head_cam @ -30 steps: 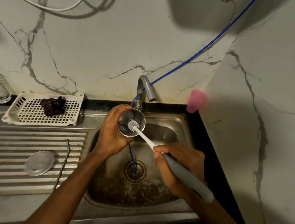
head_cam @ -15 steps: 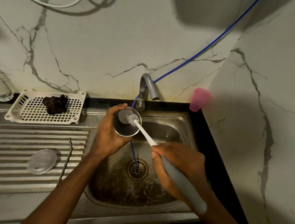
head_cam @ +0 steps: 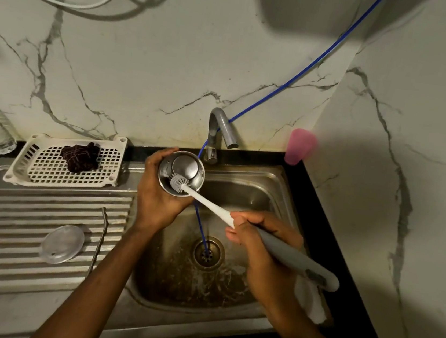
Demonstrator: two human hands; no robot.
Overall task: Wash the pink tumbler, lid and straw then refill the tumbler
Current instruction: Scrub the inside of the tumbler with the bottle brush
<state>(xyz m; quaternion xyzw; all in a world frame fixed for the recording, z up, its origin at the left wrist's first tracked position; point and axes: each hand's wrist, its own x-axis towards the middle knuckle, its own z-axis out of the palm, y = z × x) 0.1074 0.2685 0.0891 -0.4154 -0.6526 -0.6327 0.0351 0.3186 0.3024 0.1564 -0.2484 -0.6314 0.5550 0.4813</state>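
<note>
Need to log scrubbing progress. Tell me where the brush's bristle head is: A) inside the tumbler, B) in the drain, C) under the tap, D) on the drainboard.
A: the bottle brush in the right hand reaches into the open tumbler gripped by the left hand, bristles against its steel inside.

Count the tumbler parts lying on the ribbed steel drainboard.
2: the clear round plastic lid near the front left, and the bent metal straw just right of it. None looks hidden.
</note>
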